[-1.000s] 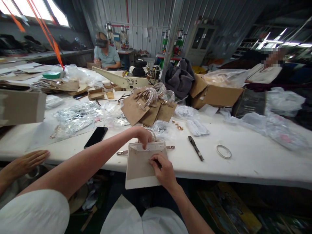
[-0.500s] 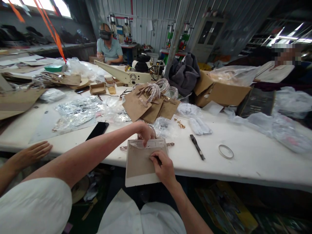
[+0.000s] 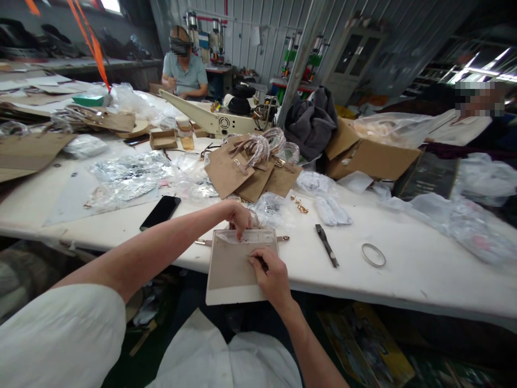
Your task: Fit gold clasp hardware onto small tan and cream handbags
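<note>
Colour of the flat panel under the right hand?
Greyish beige panel, off-white band along its near edge; best seen in the head view.

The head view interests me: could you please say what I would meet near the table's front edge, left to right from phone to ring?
Black phone, beige panel, small gold-coloured pieces, dark tool, thin ring.

A black smartphone lies on the white surface. Farther back, a crumpled dark-grey cloth sits beside an open cardboard box. A metal post rises behind the cloth; a seated co-worker wears light blue.
</note>
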Demonstrator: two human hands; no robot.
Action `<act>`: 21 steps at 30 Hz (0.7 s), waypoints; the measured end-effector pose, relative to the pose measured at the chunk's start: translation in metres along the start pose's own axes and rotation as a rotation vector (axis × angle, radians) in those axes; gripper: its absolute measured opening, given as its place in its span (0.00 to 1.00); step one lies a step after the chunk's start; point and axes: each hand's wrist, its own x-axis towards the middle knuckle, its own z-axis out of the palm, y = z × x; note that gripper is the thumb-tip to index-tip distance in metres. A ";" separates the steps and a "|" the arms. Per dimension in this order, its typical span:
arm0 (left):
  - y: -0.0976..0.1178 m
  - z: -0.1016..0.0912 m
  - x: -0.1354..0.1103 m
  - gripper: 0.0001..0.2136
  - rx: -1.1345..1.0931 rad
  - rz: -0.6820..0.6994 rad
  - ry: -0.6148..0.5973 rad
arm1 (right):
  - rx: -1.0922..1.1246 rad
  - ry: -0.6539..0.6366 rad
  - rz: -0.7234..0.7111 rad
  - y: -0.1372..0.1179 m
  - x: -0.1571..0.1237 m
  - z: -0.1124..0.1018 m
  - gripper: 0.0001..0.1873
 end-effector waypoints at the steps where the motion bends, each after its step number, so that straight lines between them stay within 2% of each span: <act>1: -0.002 0.001 0.001 0.25 -0.005 0.001 0.023 | -0.005 -0.017 0.022 0.000 0.002 -0.002 0.05; 7: -0.014 0.011 -0.004 0.24 -0.037 0.021 0.131 | -0.051 -0.131 0.129 -0.001 0.017 -0.016 0.03; 12: -0.009 0.014 0.000 0.21 -0.001 0.002 0.198 | -0.026 -0.237 0.160 -0.010 0.037 -0.031 0.05; 17: -0.001 0.014 0.004 0.18 0.036 -0.024 0.231 | -0.038 -0.285 0.095 -0.024 0.071 -0.050 0.09; 21: -0.002 0.017 0.002 0.18 0.053 -0.007 0.273 | -0.208 -0.398 -0.008 -0.025 0.093 -0.050 0.12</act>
